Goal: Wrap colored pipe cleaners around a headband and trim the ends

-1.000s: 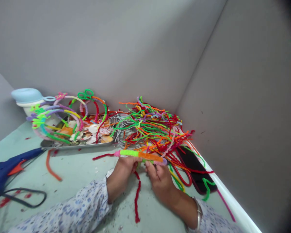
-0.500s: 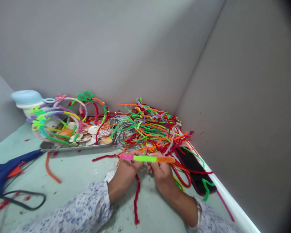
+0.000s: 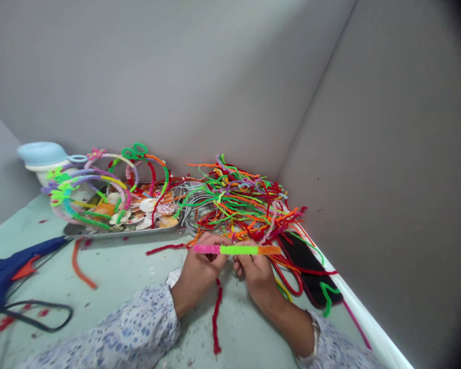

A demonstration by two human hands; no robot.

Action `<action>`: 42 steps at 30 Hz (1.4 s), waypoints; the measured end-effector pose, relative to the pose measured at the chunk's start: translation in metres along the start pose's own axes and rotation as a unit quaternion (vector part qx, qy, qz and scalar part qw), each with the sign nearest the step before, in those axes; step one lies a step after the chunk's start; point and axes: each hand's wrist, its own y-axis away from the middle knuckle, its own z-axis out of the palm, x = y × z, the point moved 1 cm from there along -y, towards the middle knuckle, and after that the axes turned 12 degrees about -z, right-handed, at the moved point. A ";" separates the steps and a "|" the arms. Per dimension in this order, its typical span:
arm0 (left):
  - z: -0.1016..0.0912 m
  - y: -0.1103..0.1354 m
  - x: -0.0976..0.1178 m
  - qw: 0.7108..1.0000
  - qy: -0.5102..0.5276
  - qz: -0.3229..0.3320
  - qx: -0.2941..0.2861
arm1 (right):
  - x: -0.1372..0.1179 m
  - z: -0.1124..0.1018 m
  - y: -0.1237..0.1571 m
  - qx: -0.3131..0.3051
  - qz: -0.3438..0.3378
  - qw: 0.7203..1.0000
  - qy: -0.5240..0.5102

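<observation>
Over the counter (image 3: 111, 271), the left hand (image 3: 201, 264) and right hand (image 3: 255, 271) pinch a fuzzy pink, green and orange stick (image 3: 238, 249) near a wire pile (image 3: 238, 205)

Bright, even light, soft shadows; wide-lens bowing at the edges, dark upper-right corner, mild blur
</observation>
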 end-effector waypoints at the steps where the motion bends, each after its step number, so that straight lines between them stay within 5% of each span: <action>1: 0.000 0.000 0.000 1.000 -0.003 0.004 0.004 | -0.001 0.000 0.000 0.000 -0.007 1.000 -0.002; 15: -0.001 0.003 0.006 0.999 -0.018 -0.033 0.013 | 0.004 0.000 -0.001 0.007 -0.020 1.000 -0.006; 42: -0.003 0.005 0.012 0.998 -0.065 0.025 0.008 | 0.005 -0.001 0.000 -0.005 -0.061 0.998 -0.011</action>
